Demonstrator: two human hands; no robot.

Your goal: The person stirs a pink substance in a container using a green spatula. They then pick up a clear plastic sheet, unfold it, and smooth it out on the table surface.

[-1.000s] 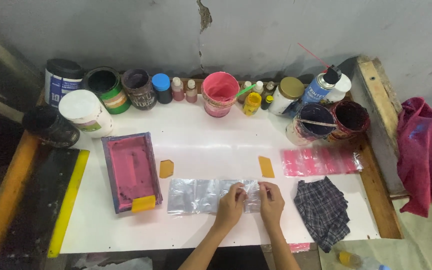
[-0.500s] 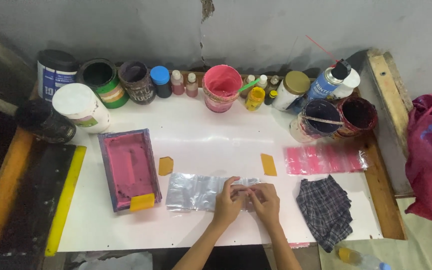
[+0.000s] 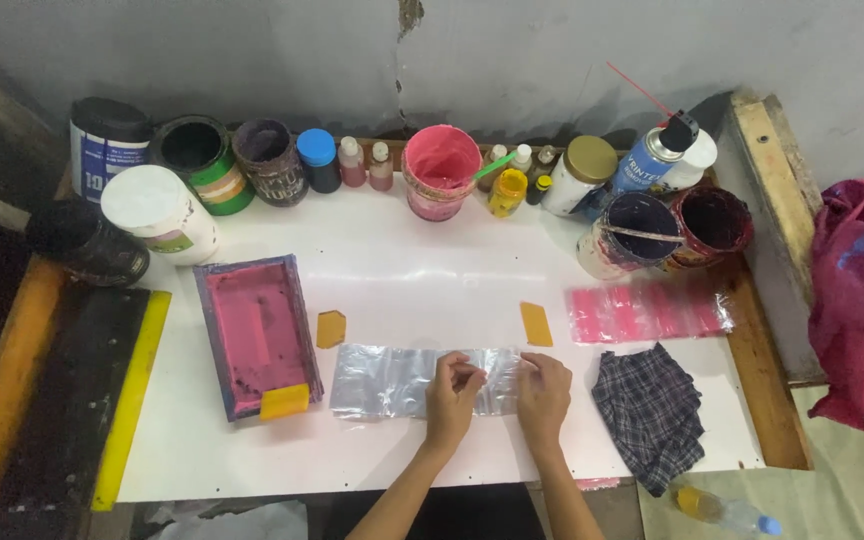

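Hands shift slightly on the clear plastic strip

Since a second ago the left hand point(image 3: 452, 392) has curled its fingers tighter and pinches the clear plastic strip point(image 3: 392, 380) nearer its right end, while the right hand point(image 3: 544, 392) has slid a little inward along the strip's right edge; the strip there looks more bunched between the two hands.

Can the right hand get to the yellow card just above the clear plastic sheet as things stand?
Probably yes. The right hand rests on the clear plastic sheet, and the yellow card lies flat just beyond it on bare white table, nothing between.
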